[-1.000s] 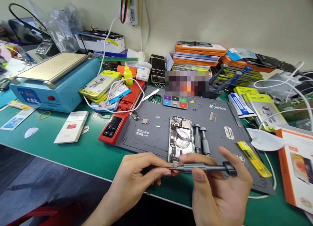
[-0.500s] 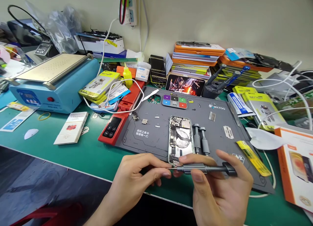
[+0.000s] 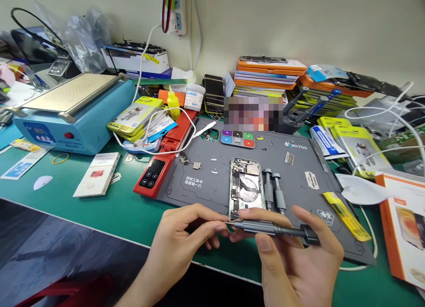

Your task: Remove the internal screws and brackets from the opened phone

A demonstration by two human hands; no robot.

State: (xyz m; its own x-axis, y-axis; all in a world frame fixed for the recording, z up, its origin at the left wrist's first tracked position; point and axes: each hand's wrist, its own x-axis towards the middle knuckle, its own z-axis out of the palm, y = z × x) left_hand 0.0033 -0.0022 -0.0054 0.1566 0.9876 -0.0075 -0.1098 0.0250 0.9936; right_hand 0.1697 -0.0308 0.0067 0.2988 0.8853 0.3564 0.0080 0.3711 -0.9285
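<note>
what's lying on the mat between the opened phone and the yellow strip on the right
In the head view, two grey screwdriver handles lie side by side right next to the opened phone; beyond them bare grey mat runs to the yellow strip.

Green bench (image 3: 109, 209) bears grey mat (image 3: 212, 183), blue machine (image 3: 73, 117).

Counter (image 3: 109, 212): green top, pale edge. Repair mat (image 3: 215, 183): dark grey, white printed lettering and outlines. Screwdriver (image 3: 275, 229): grey metal, darker end cap. Two spare drivers (image 3: 274, 193): same grey. Opened phone (image 3: 246, 188): silver frame, black and silver inside, round silver coil. Parts tray (image 3: 237, 138): purple, black, green, blue, grey, red squares. Heating plate machine (image 3: 71, 112): light blue body, red knob, bare metal top. Red device (image 3: 151, 176), black panel. Stacked boxes (image 3: 270, 74): orange, yellow, white. Glue bottle (image 3: 173, 102): yellow. Yellow strip (image 3: 345, 216), black print.
</note>
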